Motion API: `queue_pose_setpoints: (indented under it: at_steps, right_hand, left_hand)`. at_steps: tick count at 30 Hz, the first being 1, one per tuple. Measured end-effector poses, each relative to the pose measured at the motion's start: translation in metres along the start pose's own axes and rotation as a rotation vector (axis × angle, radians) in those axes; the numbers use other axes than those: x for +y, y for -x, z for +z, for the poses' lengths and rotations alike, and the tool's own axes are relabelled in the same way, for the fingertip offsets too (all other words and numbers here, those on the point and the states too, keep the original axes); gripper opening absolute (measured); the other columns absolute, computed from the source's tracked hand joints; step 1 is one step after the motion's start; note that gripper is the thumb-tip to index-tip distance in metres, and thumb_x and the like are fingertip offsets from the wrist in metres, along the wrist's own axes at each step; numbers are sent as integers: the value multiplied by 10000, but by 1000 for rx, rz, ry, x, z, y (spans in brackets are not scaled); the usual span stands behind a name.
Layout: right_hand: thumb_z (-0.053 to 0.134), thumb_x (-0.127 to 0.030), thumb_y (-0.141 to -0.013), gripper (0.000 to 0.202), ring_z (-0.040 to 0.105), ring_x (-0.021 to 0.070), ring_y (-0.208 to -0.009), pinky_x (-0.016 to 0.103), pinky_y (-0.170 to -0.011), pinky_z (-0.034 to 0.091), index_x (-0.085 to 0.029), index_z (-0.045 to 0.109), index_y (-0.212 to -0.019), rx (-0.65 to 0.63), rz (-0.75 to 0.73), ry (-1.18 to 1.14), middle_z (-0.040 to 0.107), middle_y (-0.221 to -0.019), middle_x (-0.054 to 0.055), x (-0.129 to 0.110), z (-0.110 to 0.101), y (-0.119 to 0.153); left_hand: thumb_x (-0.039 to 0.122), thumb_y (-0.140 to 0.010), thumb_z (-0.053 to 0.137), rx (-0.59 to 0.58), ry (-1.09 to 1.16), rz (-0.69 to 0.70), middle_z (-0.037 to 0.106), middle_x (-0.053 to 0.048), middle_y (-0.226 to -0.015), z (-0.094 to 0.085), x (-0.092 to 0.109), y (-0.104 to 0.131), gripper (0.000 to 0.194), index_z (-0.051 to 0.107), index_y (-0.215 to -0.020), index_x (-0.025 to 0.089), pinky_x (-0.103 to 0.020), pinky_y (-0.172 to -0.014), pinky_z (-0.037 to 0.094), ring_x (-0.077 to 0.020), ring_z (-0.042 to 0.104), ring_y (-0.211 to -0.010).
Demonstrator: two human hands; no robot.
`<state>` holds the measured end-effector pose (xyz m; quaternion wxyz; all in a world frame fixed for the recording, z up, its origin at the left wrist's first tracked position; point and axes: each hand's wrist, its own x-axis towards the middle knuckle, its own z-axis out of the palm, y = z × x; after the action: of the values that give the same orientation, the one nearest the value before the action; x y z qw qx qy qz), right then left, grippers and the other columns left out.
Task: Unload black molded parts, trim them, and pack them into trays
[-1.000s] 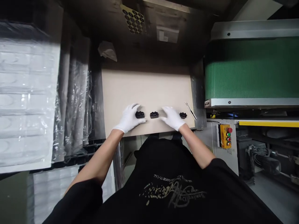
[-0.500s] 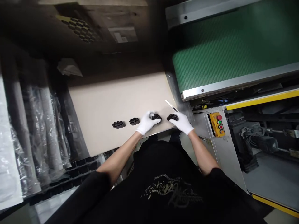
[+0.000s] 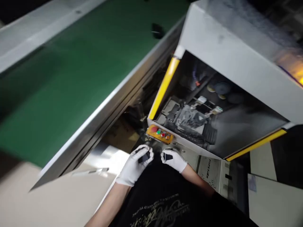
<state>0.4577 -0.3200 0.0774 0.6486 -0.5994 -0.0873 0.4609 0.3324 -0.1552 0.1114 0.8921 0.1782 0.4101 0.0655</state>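
Both my hands wear white gloves and are held up close together in front of my black shirt. My left hand curls its fingers and thumb around a small black part. A second small black part is gripped by my right hand, between the fingertips and thumb. The gloves partly cover both parts, and blur hides their detail. To the left of my left hand, a slim cutter knife lies on the pale tabletop.
A green conveyor belt with a metal edge runs across the upper left, bearing a dark object. Beyond my hands sits a yellow button box on a machine with an open bay. A printed carton stands right.
My view has swung right from the table toward the machine. Both hands have left the tabletop, each carrying a black part, and are now raised by the button box.
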Motion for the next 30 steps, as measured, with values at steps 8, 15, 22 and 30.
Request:
queue_pose_setpoints:
  at_steps: [8,15,22,30]
  right_hand:
    - [808,-283,-825,91,675,221,-889,391,-920,526,-239,740,-782,885,-745,472,755,-849,20,-227,-184,4]
    - [797,-422,-757,261,651,163,-692,320,-768,518,-222,637,-706,695,-594,306,708,-664,-21,-220,-263,-82]
    - [794,-365,-755,202,651,175,-761,330,-810,507,-225,649,-748,687,-715,427,707,-751,-24,-206,-270,-82]
    - [785,-386,-757,204,660,200,-846,365,-887,517,-235,648,-756,718,-755,454,722,-823,-9,-198,-269,-84]
  left_hand:
    - [348,-642,957,-574,-691,764,727,-25,-759,312,17,-149,291,756,-742,164,-305,-766,534,-167,641,-750]
    - [438,-559,965,-701,-923,480,702,-28,-658,374,-24,-248,418,683,-704,165,-320,-669,511,-172,625,-625]
    - [424,-639,933,-714,-977,793,740,-44,-746,344,-27,-244,343,731,-713,157,-308,-714,526,-172,645,-706]
    - [562,-604,977,-719,-983,741,727,-37,-743,341,-30,-247,488,720,-741,169,-320,-714,539,-172,633,-683]
